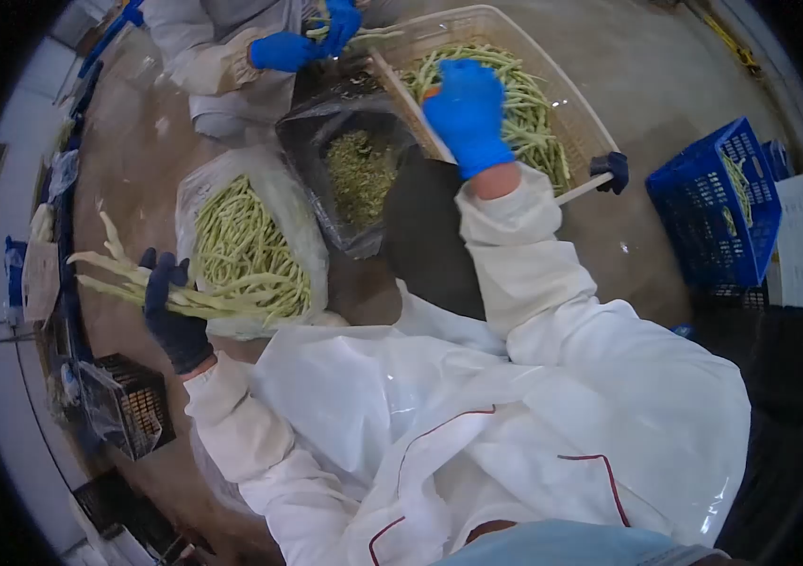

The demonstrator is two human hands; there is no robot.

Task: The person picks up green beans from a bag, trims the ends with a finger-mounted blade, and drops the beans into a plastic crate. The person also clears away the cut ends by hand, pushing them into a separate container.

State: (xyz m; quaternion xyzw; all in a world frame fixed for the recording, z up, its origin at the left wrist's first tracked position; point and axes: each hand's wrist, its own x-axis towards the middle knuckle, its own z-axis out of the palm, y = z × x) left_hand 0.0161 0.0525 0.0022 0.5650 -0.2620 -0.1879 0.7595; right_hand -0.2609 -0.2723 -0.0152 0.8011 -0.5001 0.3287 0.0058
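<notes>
My left hand (173,307), in a dark navy glove, is closed around a bunch of long green beans (114,269) whose pale ends stick out to the left. It is beside a clear plastic bag (312,222) full of long green beans (246,245). My right hand (468,113), in a blue glove, is curled shut over the near side of a large cream tray (579,99). A small orange bit (432,92) shows at its fingers; what it belongs to is hidden. Beneath that hand, more long green beans (534,123) fill the tray.
A dark bag with green trimmings (361,174) stands between the bean bag and tray. Across from me, a person's blue-gloved hands (302,47) hold beans. A blue crate (718,208) stands at right, a black crate (128,401) at lower left.
</notes>
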